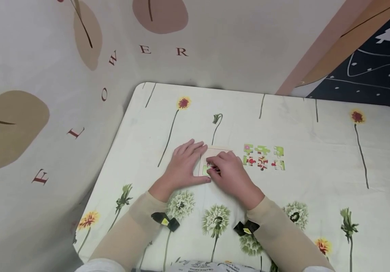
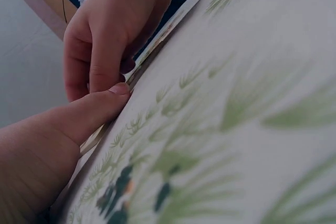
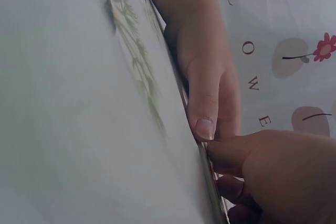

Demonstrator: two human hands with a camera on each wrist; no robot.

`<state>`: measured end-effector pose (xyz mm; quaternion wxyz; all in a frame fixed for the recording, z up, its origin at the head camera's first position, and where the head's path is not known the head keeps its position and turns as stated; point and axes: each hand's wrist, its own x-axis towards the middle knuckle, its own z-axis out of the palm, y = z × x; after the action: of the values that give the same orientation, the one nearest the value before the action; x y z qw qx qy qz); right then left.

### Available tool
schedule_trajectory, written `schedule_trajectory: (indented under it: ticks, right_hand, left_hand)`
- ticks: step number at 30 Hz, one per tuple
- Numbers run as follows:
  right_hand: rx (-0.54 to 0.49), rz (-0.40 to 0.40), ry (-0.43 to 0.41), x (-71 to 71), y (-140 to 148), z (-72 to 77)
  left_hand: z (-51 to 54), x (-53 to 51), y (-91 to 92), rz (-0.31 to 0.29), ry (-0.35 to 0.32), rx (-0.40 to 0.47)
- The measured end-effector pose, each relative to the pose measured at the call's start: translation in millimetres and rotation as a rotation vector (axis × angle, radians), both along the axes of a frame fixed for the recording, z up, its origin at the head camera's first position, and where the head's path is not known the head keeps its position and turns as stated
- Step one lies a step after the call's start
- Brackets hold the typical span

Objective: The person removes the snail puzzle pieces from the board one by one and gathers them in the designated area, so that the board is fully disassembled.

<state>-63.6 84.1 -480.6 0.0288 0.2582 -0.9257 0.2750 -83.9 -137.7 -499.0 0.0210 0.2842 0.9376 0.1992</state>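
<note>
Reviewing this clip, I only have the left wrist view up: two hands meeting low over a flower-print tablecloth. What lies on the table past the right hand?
Observer: In the head view, six jigsaw puzzle pieces lie to the right of the right hand, in two rows of three.
Operator: And under that hand?
Observer: A flat, pale puzzle board, with a green patch showing near its near left corner.
Operator: My view shows mainly the thumb of the left hand. Where do its fingers reach?
Observer: They extend forward, the index fingertip by the board's far left corner.
</note>
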Motion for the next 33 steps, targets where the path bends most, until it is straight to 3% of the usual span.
schedule_trajectory:
  ticks: [12,33]
  right_hand:
    - [-0.016,-0.007,0.011,4.8,-3.4,-7.8]
    - [-0.001,-0.017,-0.031,7.4,-3.1,-7.2]
  left_hand:
    - [0.7,0.4,0.1,0.003,-0.003,0.007]
    - [0.7,0.4,-0.1,0.005,-0.008,0.007]
